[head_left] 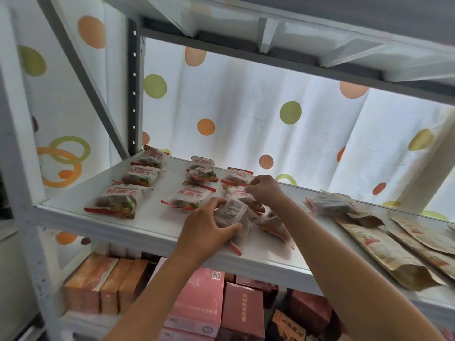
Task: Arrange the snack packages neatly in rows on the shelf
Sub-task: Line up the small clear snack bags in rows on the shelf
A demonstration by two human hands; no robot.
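White snack packages with red print lie on the white shelf (152,225). Three form a left row, the nearest one (117,201) at the front. A middle row also holds three, its front package (189,197) beside my left hand (206,223). That hand grips a package (231,214) lying back side up near the shelf's front edge. My right hand (264,187) pinches the edge of another package (237,193) in a third row, just in front of the rear one (238,176). More packages (274,226) lie loose under my right forearm.
Brown paper pouches (384,252) lie flat on the right part of the shelf, with a crumpled package (332,204) behind them. Orange (108,281) and pink boxes (202,299) fill the shelf below. A metal upright (134,89) stands at the back left, an upper shelf overhead.
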